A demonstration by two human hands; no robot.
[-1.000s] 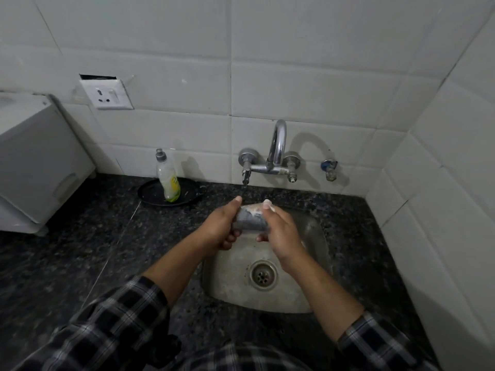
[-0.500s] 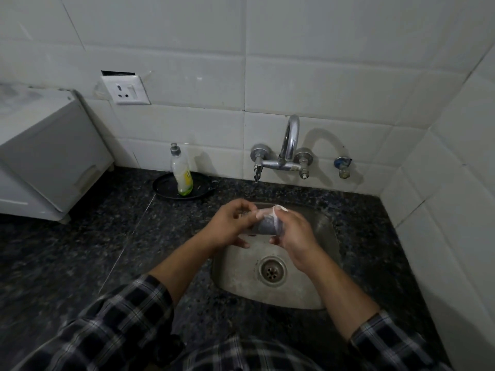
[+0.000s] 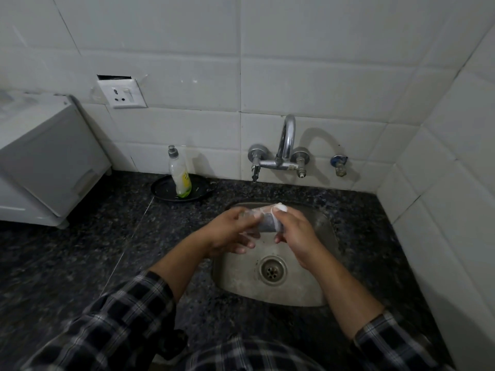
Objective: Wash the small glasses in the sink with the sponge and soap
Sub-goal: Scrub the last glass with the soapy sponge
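White wall tiles (image 3: 321, 62) ran behind and to the right of a dark speckled stone table (image 3: 80, 250), and a steel sink (image 3: 241, 279) was set into it, its drain (image 3: 272, 270) bare. Both hands were together over the back half of the sink, above the drain. The left hand (image 3: 227, 234) had its fingers curled round the left end of a small glass (image 3: 253, 219), which lay sideways in the air between the two hands. The right hand (image 3: 296, 231) gripped a dark grey sponge (image 3: 267, 224) at the right end of the glass; whether the sponge sat inside the glass or wrapped round it could not be told. White foam (image 3: 280, 207) clung to the raised fingertips of the right hand. Checked sleeves covered both forearms up to just short of the wrists.

A chrome tap (image 3: 288, 140) with two handles came out of the wall behind the sink, its curved spout upright. A small valve (image 3: 338, 163) sat on the wall to its right. To the left of the tap a soap bottle (image 3: 180, 178) with yellow-green liquid low in it stood upright on a black plate (image 3: 163, 192) near the wall. Higher on the wall was a white socket (image 3: 122, 93), and a white appliance (image 3: 45, 156) stood on the table at the far left
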